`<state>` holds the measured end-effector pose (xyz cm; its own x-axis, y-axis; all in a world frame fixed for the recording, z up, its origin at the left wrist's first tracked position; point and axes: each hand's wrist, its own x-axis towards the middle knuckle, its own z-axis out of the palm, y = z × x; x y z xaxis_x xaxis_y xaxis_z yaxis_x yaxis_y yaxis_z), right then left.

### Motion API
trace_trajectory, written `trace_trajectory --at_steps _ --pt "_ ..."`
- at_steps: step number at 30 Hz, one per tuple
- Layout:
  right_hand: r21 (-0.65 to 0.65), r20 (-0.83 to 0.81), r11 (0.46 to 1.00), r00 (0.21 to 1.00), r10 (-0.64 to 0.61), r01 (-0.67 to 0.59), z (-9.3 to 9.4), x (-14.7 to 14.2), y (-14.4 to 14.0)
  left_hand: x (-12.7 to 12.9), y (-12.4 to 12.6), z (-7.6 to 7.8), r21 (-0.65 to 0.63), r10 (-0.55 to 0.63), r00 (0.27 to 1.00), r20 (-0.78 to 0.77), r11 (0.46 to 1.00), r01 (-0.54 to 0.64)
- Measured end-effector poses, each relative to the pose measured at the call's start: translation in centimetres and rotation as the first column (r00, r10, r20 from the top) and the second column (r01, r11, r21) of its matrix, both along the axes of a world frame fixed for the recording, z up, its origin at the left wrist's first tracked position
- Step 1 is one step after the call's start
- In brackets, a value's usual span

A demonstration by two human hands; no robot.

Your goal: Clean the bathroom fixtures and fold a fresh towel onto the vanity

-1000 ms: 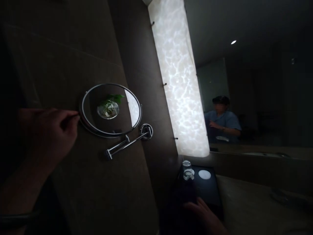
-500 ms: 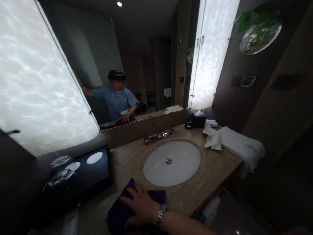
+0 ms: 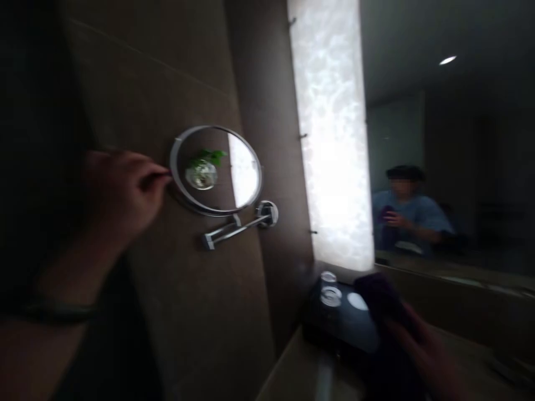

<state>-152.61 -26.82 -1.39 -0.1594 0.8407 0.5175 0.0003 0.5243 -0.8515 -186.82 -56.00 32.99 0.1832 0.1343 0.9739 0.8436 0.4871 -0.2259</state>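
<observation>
Half a second ago I faced the sink with my right hand flat on the purple cloth; now the view is back on the dark wall. My left hand (image 3: 119, 192) is raised, arm stretched forward, fingers pinched on the left rim of the round swing-arm mirror (image 3: 216, 170), which hangs on the wall. Further right, two upturned glasses (image 3: 330, 289) stand on a black tray (image 3: 346, 323) on the worktop. My right hand (image 3: 422, 348), lifted and blurred, grips the purple cloth (image 3: 378, 298).

Left hand (image 3: 121, 195) raised, fingers pinched together; right hand (image 3: 422, 345) low, blurred, grip closed on something dark.
</observation>
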Motion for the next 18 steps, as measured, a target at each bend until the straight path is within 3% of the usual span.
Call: trace_trajectory --at_steps 2,4,6,8,10,12,15,16,18 --pt "0.302 -0.114 0.952 0.989 0.089 -0.051 9.1 -4.9 -0.1 -0.2 -3.6 0.5 0.011 0.145 0.989 -0.024 0.989 -0.145" --pt "0.638 -0.155 0.767 0.964 0.214 -0.068 19.0 -10.6 -3.2 -0.3 -3.9 0.3 0.022 0.173 0.985 -0.010 0.985 -0.173" --pt "0.830 -0.156 0.558 0.964 0.213 0.011 27.8 -16.6 -7.6 -0.2 -3.0 0.0 0.035 0.149 0.989 -0.007 0.988 -0.149" --pt "0.891 -0.128 0.452 0.978 0.165 0.040 33.5 -22.2 -11.5 -0.1 -2.3 -0.2 0.034 0.122 0.993 0.000 0.992 -0.122" --pt "0.904 -0.071 0.427 0.989 0.129 0.009 34.9 -26.4 -14.0 0.0 -2.3 -0.2 0.037 0.111 0.994 0.007 0.993 -0.111" --pt "0.930 -0.003 0.364 0.991 0.135 -0.047 32.6 -28.5 -14.8 0.1 -2.6 -0.2 0.038 0.113 0.994 0.003 0.993 -0.113" --pt "0.971 0.068 0.220 0.991 0.112 -0.091 27.9 -28.8 -14.1 0.1 -2.9 -0.1 0.032 0.112 0.993 -0.022 0.993 -0.111" --pt "0.975 0.070 0.202 0.994 0.086 -0.086 27.5 -28.7 -13.9 0.1 -2.9 -0.1 0.029 0.113 0.993 -0.027 0.993 -0.113" --pt "0.977 0.032 0.210 0.999 0.037 -0.039 29.5 -28.5 -13.7 0.2 -2.8 -0.2 0.034 0.132 0.991 -0.033 0.991 -0.131"
